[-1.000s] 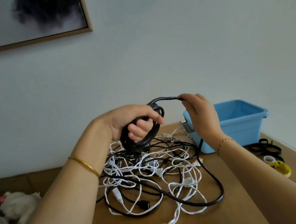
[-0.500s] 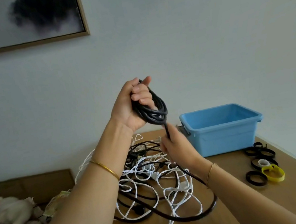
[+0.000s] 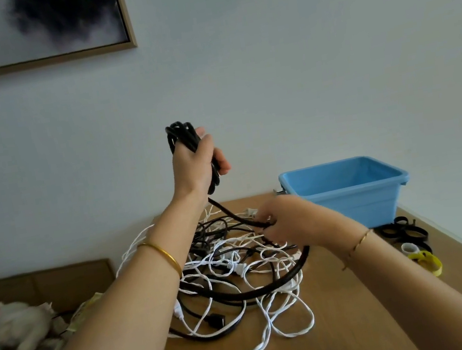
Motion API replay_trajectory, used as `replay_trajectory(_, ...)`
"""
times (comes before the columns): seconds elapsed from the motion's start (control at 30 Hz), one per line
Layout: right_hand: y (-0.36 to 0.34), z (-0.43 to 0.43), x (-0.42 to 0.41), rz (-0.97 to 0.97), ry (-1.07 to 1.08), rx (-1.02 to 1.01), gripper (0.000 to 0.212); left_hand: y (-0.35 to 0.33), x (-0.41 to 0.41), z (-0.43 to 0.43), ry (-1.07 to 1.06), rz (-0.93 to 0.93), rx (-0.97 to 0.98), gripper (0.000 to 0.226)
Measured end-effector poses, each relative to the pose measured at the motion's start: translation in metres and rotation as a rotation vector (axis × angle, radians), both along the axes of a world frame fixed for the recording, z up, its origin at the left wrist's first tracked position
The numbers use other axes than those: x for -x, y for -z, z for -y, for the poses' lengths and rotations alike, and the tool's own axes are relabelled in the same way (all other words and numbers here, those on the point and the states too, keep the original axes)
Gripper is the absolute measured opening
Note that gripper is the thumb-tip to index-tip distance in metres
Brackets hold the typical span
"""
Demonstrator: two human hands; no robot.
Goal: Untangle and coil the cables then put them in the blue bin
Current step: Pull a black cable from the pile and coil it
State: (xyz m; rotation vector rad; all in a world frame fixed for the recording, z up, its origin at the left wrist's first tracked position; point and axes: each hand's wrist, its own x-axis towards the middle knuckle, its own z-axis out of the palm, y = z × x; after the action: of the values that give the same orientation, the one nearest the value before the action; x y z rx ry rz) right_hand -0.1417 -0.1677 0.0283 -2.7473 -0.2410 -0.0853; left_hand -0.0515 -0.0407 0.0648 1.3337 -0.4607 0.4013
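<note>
My left hand (image 3: 196, 163) is raised above the table and grips a coil of thick black cable (image 3: 184, 135). The cable's free length runs down from the coil to my right hand (image 3: 284, 222), which pinches it low over the pile. A tangle of white and black cables (image 3: 238, 267) lies on the wooden table (image 3: 353, 322) beneath both hands. The thick black cable loops on around the pile's right side. The blue bin (image 3: 347, 191) stands at the back right, and no cable shows inside it.
Black and yellow tape rolls (image 3: 409, 240) lie to the right of the bin near the table edge. A white soft toy (image 3: 20, 323) and clutter sit at the far left. A framed picture (image 3: 34, 27) hangs on the wall.
My left hand has kept the coil raised and turned its back toward me. My right hand slid down the black cable and to the right, now low over the pile.
</note>
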Motion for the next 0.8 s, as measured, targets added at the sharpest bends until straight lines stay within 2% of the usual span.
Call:
replay_trajectory(0.1,-0.012,0.012,0.001,0.072,0.07,-0.012,0.025,0.003,0.008,0.005,-0.045,0.112,-0.186,0.021)
replay_trajectory(0.23,-0.024,0.016,0.003,0.089,0.076,-0.02,0.024,0.005,0.012,0.014,-0.157,0.225,-0.404,0.007)
replay_trajectory(0.3,-0.027,0.017,0.006,0.078,0.051,-0.09,0.032,0.006,0.014,0.018,-0.25,0.29,-0.546,0.005)
replay_trajectory(0.37,-0.029,0.02,0.01,0.08,0.026,-0.179,0.04,0.007,0.014,0.02,-0.373,0.366,-0.741,0.016)
replay_trajectory(0.5,-0.034,0.028,0.013,0.127,0.087,-0.293,0.042,0.01,0.012,0.023,-0.546,0.487,-1.174,0.036)
replay_trajectory(0.57,-0.034,0.032,0.011,0.247,0.154,-0.161,0.041,0.01,0.014,0.023,-0.579,0.545,-1.328,0.041)
replay_trajectory(0.67,-0.037,0.031,0.011,0.365,0.318,0.157,0.032,0.008,0.016,0.023,-0.494,0.516,-1.42,0.046)
replay_trajectory(0.73,-0.04,0.028,0.013,0.402,0.432,0.339,0.023,0.006,0.017,0.023,-0.335,0.398,-1.452,0.041)
replay_trajectory(0.8,-0.042,0.026,0.014,0.449,0.503,0.451,0.013,0.005,0.019,0.022,-0.116,0.184,-1.361,0.031)
